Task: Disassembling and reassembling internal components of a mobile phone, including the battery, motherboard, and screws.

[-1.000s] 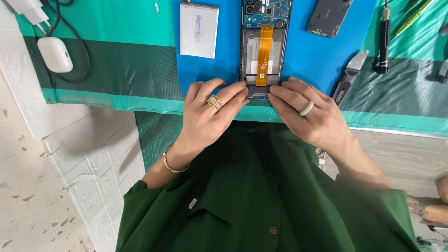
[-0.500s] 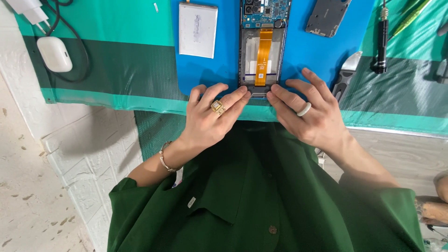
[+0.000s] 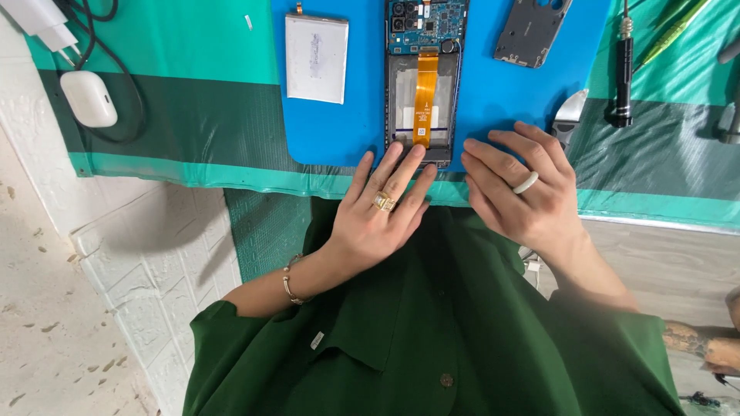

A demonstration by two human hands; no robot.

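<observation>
Both hands flat at the opened phone [image 3: 422, 77] on the blue mat [image 3: 347, 131]: left hand [image 3: 381, 212] fingers spread on its near edge, right hand [image 3: 524, 192] open beside it, gripping nothing; prying the orange ribbon cable [image 3: 422, 96] likely calls for a tool.

At 12 o'clock you have the blue mat [image 3: 493, 123] lying on the green cover [image 3: 177, 92]. At 11 o'clock on the mat lies a white flat battery [image 3: 315, 58]; at 1 o'clock, a grey cover plate [image 3: 530, 32]. At 2 o'clock a black driver [image 3: 621, 81] lies upright. At 10 o'clock you find a white earbud case [image 3: 89, 98], a black cable [image 3: 127, 73] and a white charger [image 3: 35, 17]
</observation>
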